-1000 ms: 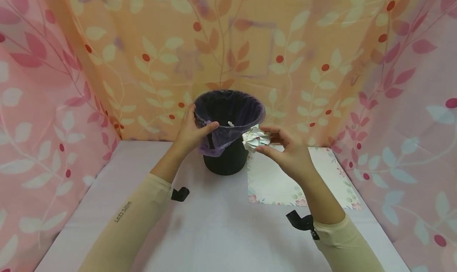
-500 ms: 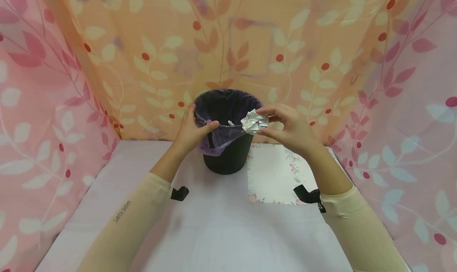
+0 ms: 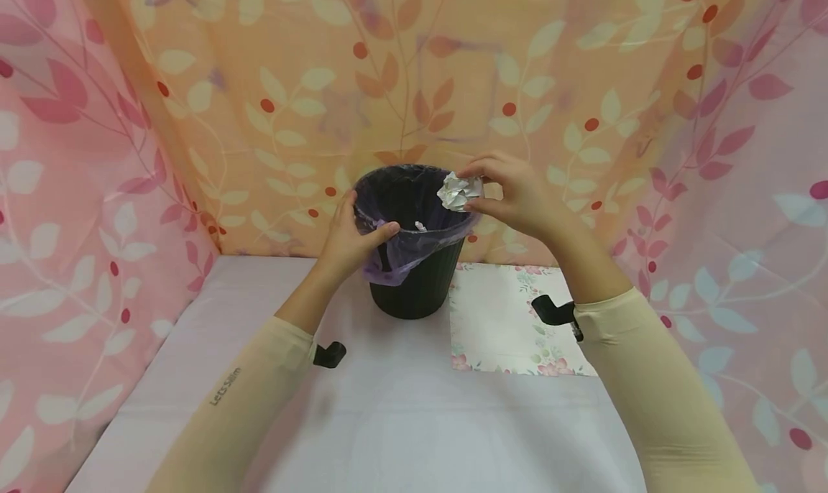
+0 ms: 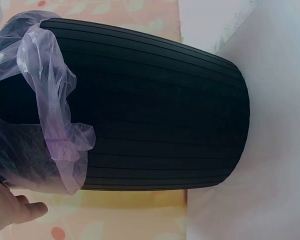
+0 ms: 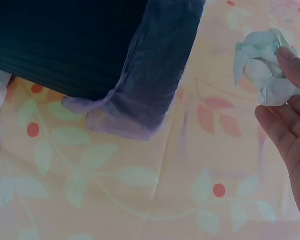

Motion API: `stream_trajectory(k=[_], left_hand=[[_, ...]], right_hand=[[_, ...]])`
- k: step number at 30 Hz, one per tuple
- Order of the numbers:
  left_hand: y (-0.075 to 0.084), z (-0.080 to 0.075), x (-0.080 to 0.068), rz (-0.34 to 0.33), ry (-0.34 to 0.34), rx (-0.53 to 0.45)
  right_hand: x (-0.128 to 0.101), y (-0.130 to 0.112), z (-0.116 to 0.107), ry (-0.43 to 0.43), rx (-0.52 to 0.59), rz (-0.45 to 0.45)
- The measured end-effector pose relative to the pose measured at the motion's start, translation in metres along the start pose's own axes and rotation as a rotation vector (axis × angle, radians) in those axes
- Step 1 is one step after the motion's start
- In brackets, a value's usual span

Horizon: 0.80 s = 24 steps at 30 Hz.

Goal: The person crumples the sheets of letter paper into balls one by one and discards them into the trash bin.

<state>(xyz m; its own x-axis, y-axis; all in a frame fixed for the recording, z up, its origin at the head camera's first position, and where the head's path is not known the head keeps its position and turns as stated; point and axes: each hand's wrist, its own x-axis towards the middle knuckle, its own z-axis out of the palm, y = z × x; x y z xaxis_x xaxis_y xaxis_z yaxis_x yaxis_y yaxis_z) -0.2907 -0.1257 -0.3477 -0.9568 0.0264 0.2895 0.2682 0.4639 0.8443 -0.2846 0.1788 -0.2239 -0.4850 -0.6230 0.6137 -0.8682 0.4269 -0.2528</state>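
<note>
Two hands: we see both at the bin.
Bin [image 3: 414,284]: ribbed black plastic, thin purple liner [image 3: 394,259], near the table's [image 3: 388,421] back edge.
Left hand [image 3: 349,241]: thumb and fingers grip the liner rim.
Right hand [image 3: 517,195]: fingertips pinch a crumpled white paper ball [image 3: 458,190] above the bin's right rim.
Inside: one small white scrap [image 3: 419,226].

A: Left wrist view: left hand [image 4: 12,210] cut off at the frame's corner; bin [image 4: 140,105] rim runs off the left edge.
B: Right wrist view blurred; small white scrap [image 3: 419,226] inside the liner [image 3: 401,252] too small to identify.
</note>
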Motion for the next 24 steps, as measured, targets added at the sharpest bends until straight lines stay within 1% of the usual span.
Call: stream_trajectory(k=[7,11,14,16,20,24], left_hand=[[-0.001,0.001,0.002,0.0,0.021,-0.017],[-0.005,0.004,0.002,0.001,0.015,-0.01],[-0.008,0.004,0.0,-0.013,0.013,-0.012],[-0.009,0.003,-0.001,-0.02,0.016,-0.016],[-0.009,0.002,0.001,-0.009,0.024,-0.012],[-0.009,0.0,0.002,-0.004,0.028,0.0]], right_hand=[[0.012,0.01,-0.002,-0.009,-0.031,-0.023],[0.02,0.015,-0.003,-0.028,-0.065,-0.012],[0.029,0.019,-0.003,-0.064,-0.088,0.031],[0.037,0.022,-0.001,-0.098,-0.083,0.073],[0.053,0.028,0.0,-0.151,-0.056,0.154],[0.066,0.033,0.003,-0.189,-0.061,0.205]])
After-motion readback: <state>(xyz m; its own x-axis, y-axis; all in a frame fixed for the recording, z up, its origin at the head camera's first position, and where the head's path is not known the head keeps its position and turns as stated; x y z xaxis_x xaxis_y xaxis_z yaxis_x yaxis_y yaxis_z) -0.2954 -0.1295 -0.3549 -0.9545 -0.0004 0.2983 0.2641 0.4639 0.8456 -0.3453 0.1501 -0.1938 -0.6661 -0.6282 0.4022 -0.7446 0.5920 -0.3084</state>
